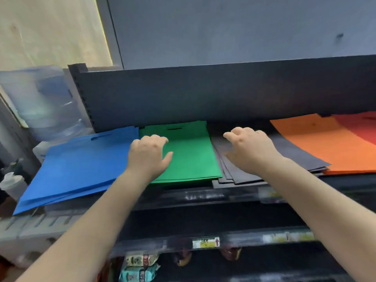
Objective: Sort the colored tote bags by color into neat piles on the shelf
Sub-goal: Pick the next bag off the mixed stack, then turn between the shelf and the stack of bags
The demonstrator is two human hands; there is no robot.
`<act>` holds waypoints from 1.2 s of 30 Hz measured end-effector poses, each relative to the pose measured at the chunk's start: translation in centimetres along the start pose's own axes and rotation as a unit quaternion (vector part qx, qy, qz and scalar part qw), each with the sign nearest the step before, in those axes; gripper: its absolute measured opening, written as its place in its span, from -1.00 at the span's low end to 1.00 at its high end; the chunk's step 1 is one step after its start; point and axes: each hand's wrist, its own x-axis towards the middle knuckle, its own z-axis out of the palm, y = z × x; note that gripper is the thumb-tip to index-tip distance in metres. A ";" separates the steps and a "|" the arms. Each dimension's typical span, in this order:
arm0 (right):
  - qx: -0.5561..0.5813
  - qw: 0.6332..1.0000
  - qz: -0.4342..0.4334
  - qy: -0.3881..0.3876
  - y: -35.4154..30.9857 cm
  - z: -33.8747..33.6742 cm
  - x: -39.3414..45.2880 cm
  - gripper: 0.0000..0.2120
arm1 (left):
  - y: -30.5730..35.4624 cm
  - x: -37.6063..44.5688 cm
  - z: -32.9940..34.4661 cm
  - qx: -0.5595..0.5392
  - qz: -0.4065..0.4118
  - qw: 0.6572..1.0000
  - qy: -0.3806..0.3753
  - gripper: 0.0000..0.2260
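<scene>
Flat tote bags lie in piles along the dark shelf (203, 195): a blue pile (77, 167) at the left, a green pile (191, 155) beside it, a fanned-out black pile (293, 153), an orange pile (325, 143) and a red pile (362, 127) at the far right. My left hand (149, 154) hovers over the seam between the blue and green piles, fingers loosely curled, holding nothing. My right hand (249, 148) is above the black pile with relaxed, spread fingers; whether it touches the bags I cannot tell.
A dark shelf back panel (203, 94) rises behind the piles. Large water bottles (46, 102) stand to the left of the shelf unit. Lower shelves carry price tags (206, 242) and packaged goods (140, 267). The blue pile overhangs the shelf's left front corner.
</scene>
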 end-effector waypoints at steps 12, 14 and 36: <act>-0.112 0.972 0.189 -0.079 21.6 -2.5 -20.5 -0.51 | 30.6 1.0 1.8 -0.021 0.211 0.977 0.002 -0.59; -0.129 0.963 0.219 -0.092 24.4 -2.7 -23.8 -0.47 | 35.0 0.5 1.9 -0.045 0.241 0.969 0.000 -0.57; -0.188 0.837 0.487 -0.165 51.6 -4.3 -41.0 -0.42 | 74.4 7.0 4.7 -0.105 0.502 0.859 0.008 -0.56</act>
